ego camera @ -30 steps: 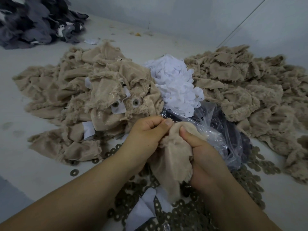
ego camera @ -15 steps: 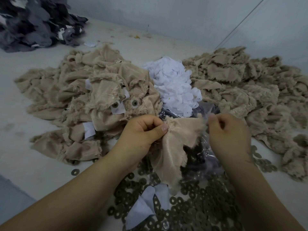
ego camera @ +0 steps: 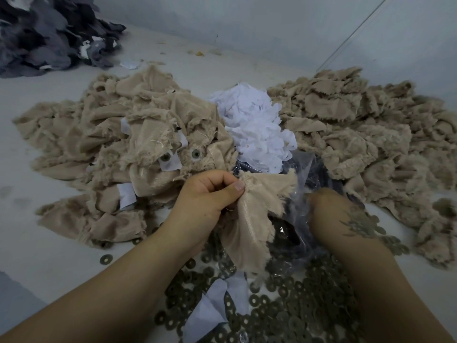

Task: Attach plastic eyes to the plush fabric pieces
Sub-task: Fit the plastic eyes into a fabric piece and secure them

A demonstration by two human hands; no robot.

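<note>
Fabric piece point(ego camera: 249, 219): tan, hangs from L hand.
L hand point(ego camera: 207, 194): pinching fabric top edge.
R hand point(ego camera: 321, 201): inside clear bag point(ego camera: 304, 167); grip can't tell.

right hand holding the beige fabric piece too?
No. Only the left hand pinches the beige fabric piece; the right hand reaches into the clear plastic bag.

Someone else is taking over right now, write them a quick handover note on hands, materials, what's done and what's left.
Left hand pinches a tan plush piece above the washers.
Right hand reaches into the clear bag; its grip is blurred.
Done: the left tan pile shows pieces with eye backs fitted.
Left: the held piece shows no eye, and the right tan pile waits.
</note>
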